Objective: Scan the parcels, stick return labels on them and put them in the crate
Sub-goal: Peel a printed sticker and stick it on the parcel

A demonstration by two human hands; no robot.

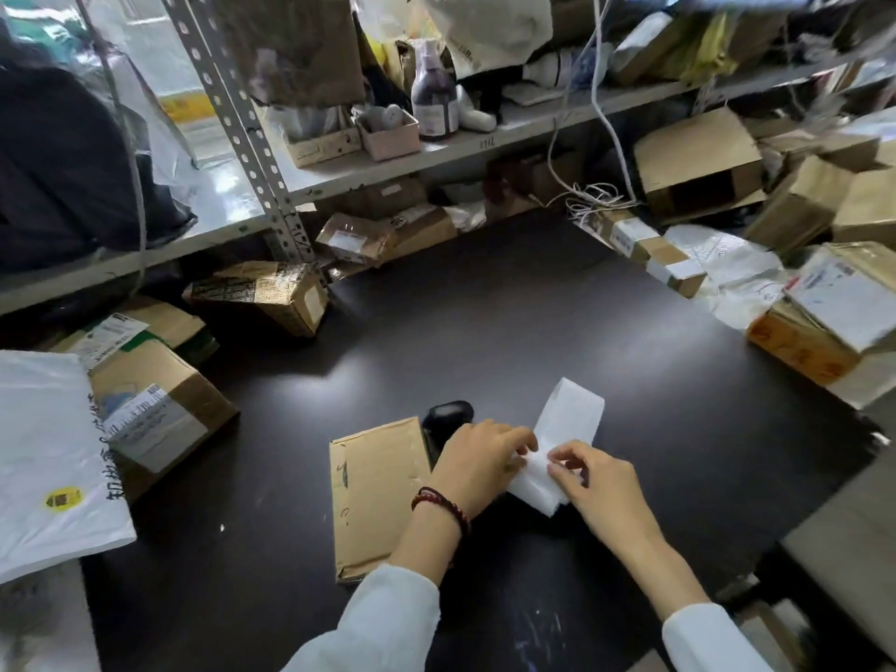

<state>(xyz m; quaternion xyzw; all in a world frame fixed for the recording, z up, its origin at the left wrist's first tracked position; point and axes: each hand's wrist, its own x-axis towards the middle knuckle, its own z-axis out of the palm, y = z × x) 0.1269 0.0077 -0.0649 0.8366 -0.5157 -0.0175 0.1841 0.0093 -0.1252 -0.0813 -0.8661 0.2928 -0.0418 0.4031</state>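
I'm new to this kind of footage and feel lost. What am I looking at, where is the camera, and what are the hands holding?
No machine here: these are a person's two bare hands, filmed by one camera worn on the head, looking forward and down. The left hand and right hand both pinch a white label strip. On the dark table lies a flat cardboard parcel, with a black device, probably the scanner, just behind it. More boxes lie round the edges, below a cluttered shelf.
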